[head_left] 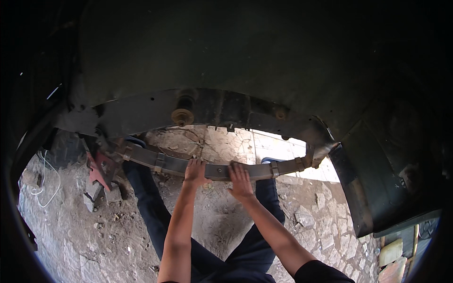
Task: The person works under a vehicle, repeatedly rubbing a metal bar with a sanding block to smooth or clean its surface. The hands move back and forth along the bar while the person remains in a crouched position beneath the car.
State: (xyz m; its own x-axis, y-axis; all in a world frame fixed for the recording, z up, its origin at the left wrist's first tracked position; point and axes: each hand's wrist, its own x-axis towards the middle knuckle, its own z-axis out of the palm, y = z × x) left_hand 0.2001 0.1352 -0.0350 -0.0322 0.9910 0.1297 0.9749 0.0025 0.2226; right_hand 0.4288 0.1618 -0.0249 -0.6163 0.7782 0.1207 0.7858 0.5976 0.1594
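Note:
A long, curved leaf spring (218, 170) spans the view from left to right beneath a dark vehicle body. My left hand (195, 172) grips it left of its middle, fingers over the top edge and thumb pointing right. Just right of the middle, my right hand (241, 181) holds the same spring, its fingers laid across the face and its thumb lower down. Between the two hands a small round bolt head (220, 170) shows. Metal clamps (160, 162) wrap the spring leaves on both sides. The undersides of the fingers are hidden.
Above the spring runs the dark frame rail (137, 113), with a rusty round bump stop (182, 115) hanging from it. A red stand (100, 169) is at left beside stone blocks (93, 192). My legs (153, 200) stretch under the spring over dirt and stone ground (113, 240).

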